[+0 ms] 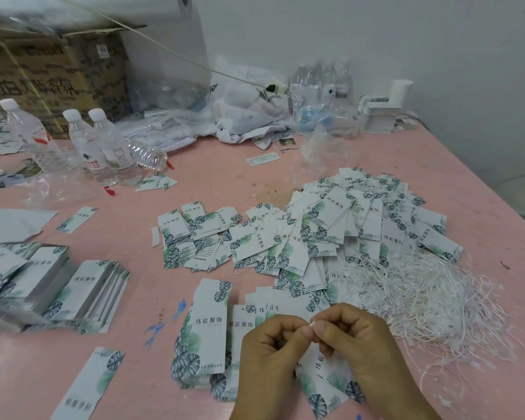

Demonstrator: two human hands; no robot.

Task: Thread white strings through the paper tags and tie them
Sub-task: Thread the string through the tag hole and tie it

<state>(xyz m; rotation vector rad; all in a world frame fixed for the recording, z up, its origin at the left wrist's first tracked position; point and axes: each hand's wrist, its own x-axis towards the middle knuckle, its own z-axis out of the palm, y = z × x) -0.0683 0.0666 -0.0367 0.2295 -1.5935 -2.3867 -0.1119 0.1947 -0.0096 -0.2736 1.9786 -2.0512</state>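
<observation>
Left hand (270,344) and right hand (350,331), each grip pinching 1 white string end (312,323), above paper tags (206,331), pink counter (225,171), loose strings (431,301) at 2 o'clock, water bottles (103,144) at 10 o'clock.

flat pink counter (219,165); rectangular white paper tags (208,334) with green leaf prints; thin white strings (422,301); brown cardboard box (55,71) with black lettering.

Over a pink table (285,177), the left hand (270,347) and right hand (352,334) meet fingertip to fingertip, both pinching a short white string end (312,323). Beneath them lie white paper tags printed with green leaves (206,338). A heap of strung tags (346,225) and a tangle of loose white strings (422,295) spread right. Clear plastic water bottles (103,147) stand near a brown cardboard box (55,77).
</observation>
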